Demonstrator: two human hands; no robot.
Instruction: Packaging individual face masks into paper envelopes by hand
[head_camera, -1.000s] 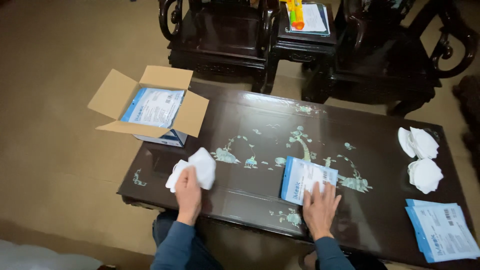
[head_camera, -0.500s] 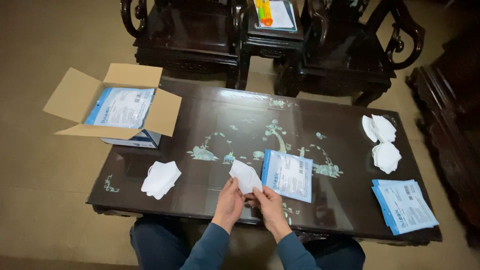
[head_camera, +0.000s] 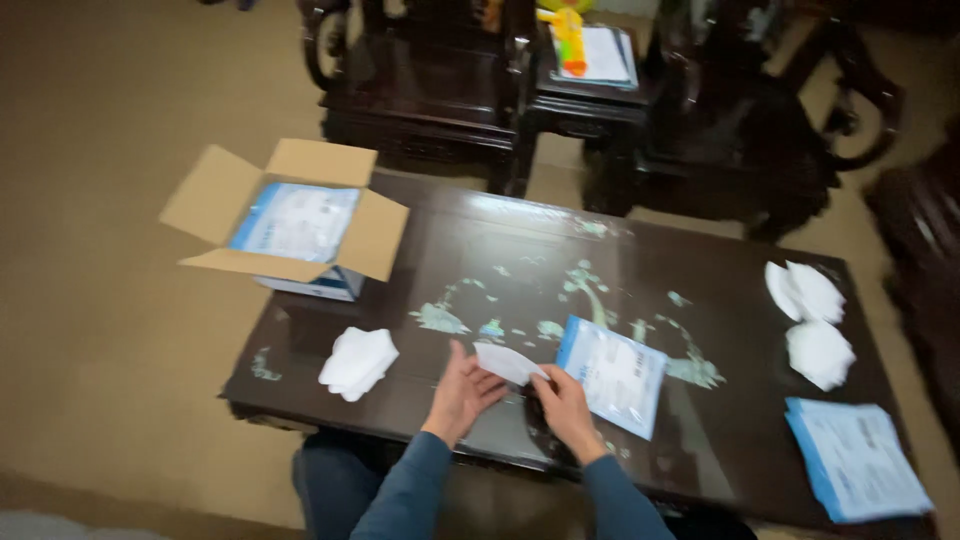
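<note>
My left hand (head_camera: 462, 392) and my right hand (head_camera: 563, 405) together hold a small white folded mask (head_camera: 508, 362) just above the near edge of a dark inlaid table (head_camera: 700, 290). Each hand pinches one end of the mask. A blue-and-white flat packet (head_camera: 615, 375) lies on the table right beside my right hand. A small pile of white masks (head_camera: 358, 362) rests to the left of my left hand.
An open cardboard box (head_camera: 290, 220) with a blue-and-white packet inside stands at the table's left corner. More white masks (head_camera: 812, 320) and a stack of blue packets (head_camera: 858, 460) lie at the right. Dark wooden chairs (head_camera: 740, 130) stand behind the table.
A second ago my left hand lay on the left mask pile and my right on the packet. Both hands have since come together at the front edge, holding one mask flatter between them.
</note>
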